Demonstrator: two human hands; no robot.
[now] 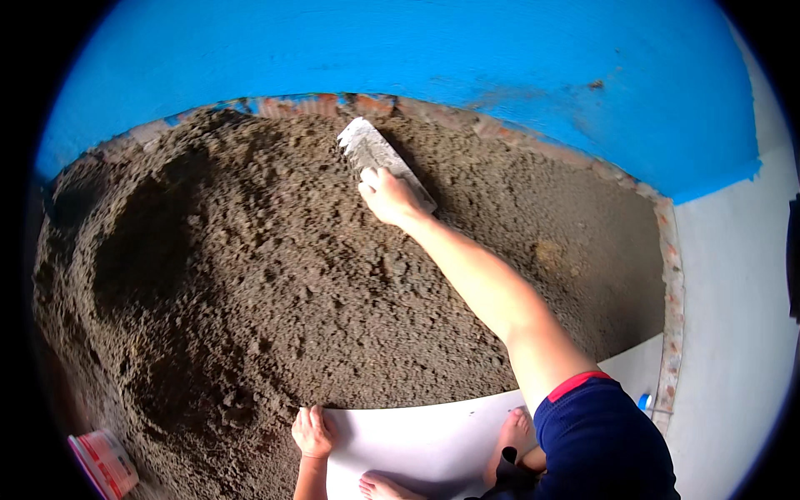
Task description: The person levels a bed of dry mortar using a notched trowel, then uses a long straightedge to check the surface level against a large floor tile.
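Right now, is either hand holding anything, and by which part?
The right hand grips a flat trowel from above, the gripped part hidden. The left hand is at a white panel's edge; its grip is unclear.

In front of me spreads a broad bed of coarse, grey-brown, mortar-like material (333, 283), heaped and lumpy on my left, finer and flatter on my right. Near its far edge, a long, rectangular metal trowel (385, 152), smeared whitish, lies slantwise on the surface in my grip. A smooth, white, flat sheet (417, 433) runs along the near edge, with my bare feet (514, 431) on it.
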